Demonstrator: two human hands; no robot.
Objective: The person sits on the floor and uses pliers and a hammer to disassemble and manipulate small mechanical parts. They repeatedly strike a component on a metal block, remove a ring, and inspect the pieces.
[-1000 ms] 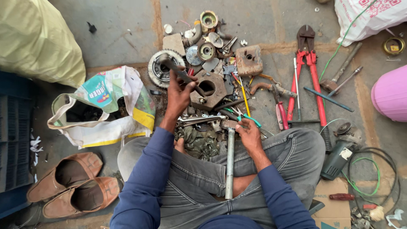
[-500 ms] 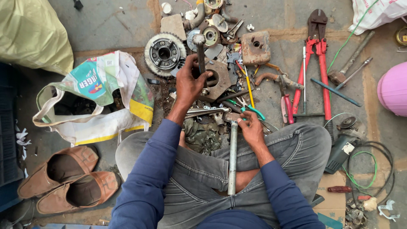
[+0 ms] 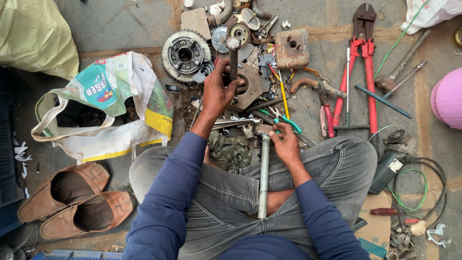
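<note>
I sit cross-legged on the ground in front of a heap of metal scrap. My left hand (image 3: 219, 91) is closed round a dark metal rod with a rounded knob end (image 3: 233, 55), held upright over a rusty flat plate with a round hole (image 3: 250, 84). My right hand (image 3: 285, 142) rests lower, gripping the top of a long grey metal hammer handle (image 3: 263, 178) that lies along my lap. A toothed sprocket wheel (image 3: 185, 54) lies just left of the rod.
Red bolt cutters (image 3: 366, 62), pliers (image 3: 327, 113), screwdrivers and a rusty block (image 3: 291, 48) lie to the right. An open printed bag (image 3: 103, 108) and brown shoes (image 3: 72, 200) sit at the left. A grinder with cable (image 3: 390, 166) and a pink object (image 3: 448, 98) are at the right.
My left hand has lifted the dark rod out of the scrap and now holds it upright. The right hand stayed on the hammer. The camera view shifted slightly.
</note>
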